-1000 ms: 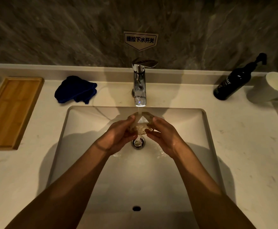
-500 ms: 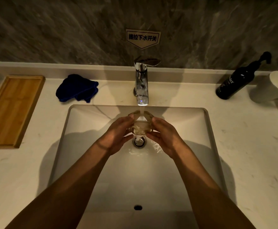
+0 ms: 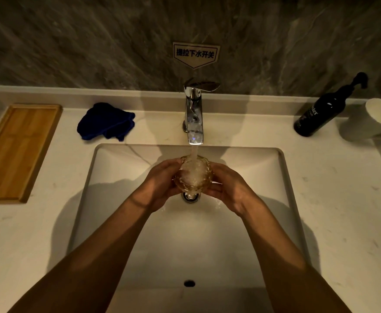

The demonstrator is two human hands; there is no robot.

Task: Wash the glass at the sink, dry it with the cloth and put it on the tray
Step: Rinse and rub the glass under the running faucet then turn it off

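Observation:
A clear faceted glass (image 3: 193, 175) is held over the white sink (image 3: 261, 181), mouth up, under the running stream from the chrome tap (image 3: 194, 118). Water fills and foams inside it. My left hand (image 3: 160, 184) grips its left side and my right hand (image 3: 228, 188) grips its right side, fingers curled round it. The dark blue cloth (image 3: 105, 124) lies crumpled on the counter left of the tap. The wooden tray (image 3: 17, 150) sits at the far left of the counter.
A black pump bottle (image 3: 320, 111) and a white mug (image 3: 374, 118) stand on the counter at the right. The drain (image 3: 190, 196) shows just below the glass. A dark stone wall with a small sign (image 3: 195, 54) rises behind the tap.
The glass has turned from tilted to mouth up under the stream and now holds foaming water. Both hands kept their hold and stayed in place.

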